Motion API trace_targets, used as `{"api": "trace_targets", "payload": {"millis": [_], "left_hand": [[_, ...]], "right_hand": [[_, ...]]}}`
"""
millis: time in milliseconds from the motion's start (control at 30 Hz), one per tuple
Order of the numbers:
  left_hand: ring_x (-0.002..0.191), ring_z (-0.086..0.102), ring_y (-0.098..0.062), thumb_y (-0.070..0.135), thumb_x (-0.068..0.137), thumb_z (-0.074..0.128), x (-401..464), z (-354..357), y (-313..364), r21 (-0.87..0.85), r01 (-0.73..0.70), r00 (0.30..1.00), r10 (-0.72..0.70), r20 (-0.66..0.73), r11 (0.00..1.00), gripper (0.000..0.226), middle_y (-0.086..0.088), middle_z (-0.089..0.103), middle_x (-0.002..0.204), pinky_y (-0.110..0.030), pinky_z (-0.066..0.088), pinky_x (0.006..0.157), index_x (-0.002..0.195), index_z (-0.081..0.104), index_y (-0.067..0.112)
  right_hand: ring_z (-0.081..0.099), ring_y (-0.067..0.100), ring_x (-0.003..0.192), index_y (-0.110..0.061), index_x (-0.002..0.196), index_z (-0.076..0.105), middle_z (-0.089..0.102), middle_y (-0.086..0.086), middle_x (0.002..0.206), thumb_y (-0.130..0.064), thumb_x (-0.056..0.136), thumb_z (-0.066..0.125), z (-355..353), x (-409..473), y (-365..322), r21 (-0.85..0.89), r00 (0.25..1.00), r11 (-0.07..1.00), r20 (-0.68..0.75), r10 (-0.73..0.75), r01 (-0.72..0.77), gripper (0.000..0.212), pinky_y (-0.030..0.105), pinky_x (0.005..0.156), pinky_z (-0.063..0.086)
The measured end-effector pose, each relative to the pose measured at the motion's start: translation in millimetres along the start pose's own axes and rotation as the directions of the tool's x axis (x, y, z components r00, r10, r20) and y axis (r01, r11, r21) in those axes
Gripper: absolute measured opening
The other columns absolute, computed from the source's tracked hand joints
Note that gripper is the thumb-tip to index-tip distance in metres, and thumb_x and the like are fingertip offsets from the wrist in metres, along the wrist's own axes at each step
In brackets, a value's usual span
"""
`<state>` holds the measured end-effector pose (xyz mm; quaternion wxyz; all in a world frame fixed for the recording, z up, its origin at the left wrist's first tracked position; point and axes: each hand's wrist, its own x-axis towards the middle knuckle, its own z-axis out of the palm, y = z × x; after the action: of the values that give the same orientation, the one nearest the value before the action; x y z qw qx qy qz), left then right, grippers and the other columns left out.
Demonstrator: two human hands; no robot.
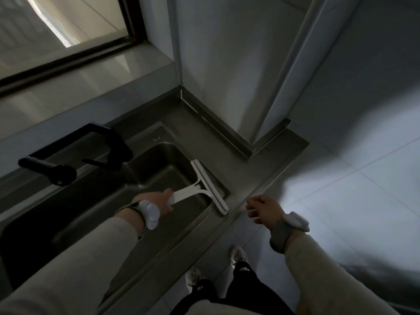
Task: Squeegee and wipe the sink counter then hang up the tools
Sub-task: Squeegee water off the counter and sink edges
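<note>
Squeegee [205, 188] in left hand [156, 200]

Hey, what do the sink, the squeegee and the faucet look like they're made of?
Sink basin: likely stainless steel with a brushed finish, grey with soft, dull reflections.
Squeegee: seems to be white plastic, smooth, moulded in one piece; the blade edge material is too blurred to tell.
Faucet: matte black, probably coated metal, though the dim light leaves that open.

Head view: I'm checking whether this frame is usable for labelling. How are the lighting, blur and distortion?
Head view: dim overall, the sink and black faucet deep in shadow; a bright patch washes out the floor by the right hand; edges soft, slight blur; wide-angle lens tilts and bends the window frame. The white squeegee in the left hand stays readable.
</note>
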<state>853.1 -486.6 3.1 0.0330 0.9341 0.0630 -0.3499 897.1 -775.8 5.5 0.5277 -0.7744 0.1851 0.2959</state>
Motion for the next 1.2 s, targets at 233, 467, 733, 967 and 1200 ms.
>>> {"api": "trace_targets", "payload": {"millis": [233,467,733,967,1200], "left_hand": [[0.09,0.063,-0.021,0.045,0.093,0.046,-20,-15,-18,0.14,0.016,0.995,-0.003,-0.096,0.99,0.044,-0.002,0.062,0.111,-0.031,0.048,0.073,0.13,0.037,0.023],[0.102,0.063,-0.022,0.039,0.094,0.048,-52,-25,-26,0.186,0.148,0.98,-0.119,-0.161,0.971,0.047,-0.001,0.06,0.118,-0.033,0.051,0.082,0.136,0.035,0.024],[0.107,0.06,-0.023,0.044,0.09,0.052,-76,7,-21,-0.179,0.338,0.915,-0.367,-0.166,0.924,0.05,-0.003,0.059,0.121,-0.035,0.051,0.088,0.133,0.037,0.022],[0.1,0.064,-0.025,0.043,0.089,0.057,-97,13,16,-0.493,0.431,0.832,-0.544,-0.107,0.756,0.048,-0.006,0.063,0.116,-0.034,0.05,0.082,0.125,0.04,0.015],[0.097,0.065,-0.031,0.033,0.09,0.052,-112,19,44,-0.638,0.431,0.751,-0.645,-0.138,0.638,0.033,-0.008,0.066,0.111,-0.036,0.048,0.075,0.116,0.044,0.013]], "right_hand": [[0.052,0.017,0.068,-0.002,0.106,0.058,0.06,0.012,0.094,-0.013,0.097,0.049,10,0,2,-0.055,0.999,0.998,0.034,-0.018,0.02,0.017,0.024,0.057,0.041],[0.056,0.018,0.067,-0.009,0.095,0.059,0.063,0.011,0.093,-0.016,0.096,0.051,29,8,-1,-0.09,0.993,0.993,0.104,-0.062,0.071,0.011,0.027,0.056,0.043],[0.051,0.017,0.06,-0.013,0.076,0.06,0.057,0.008,0.072,-0.012,0.095,0.051,47,15,-24,-0.1,0.955,0.986,0.28,-0.101,0.133,0.021,0.027,0.055,0.04],[0.062,0.016,0.074,-0.016,0.088,0.063,0.067,0.002,0.084,-0.023,0.094,0.054,74,13,-55,-0.266,0.873,0.937,0.482,-0.075,0.227,0.013,0.024,0.059,0.045],[0.059,0.012,0.059,-0.011,0.091,0.063,0.067,0.002,0.075,-0.019,0.097,0.049,128,-18,-64,-0.286,0.775,0.939,0.631,0.033,0.193,0.017,0.022,0.055,0.045]]}}
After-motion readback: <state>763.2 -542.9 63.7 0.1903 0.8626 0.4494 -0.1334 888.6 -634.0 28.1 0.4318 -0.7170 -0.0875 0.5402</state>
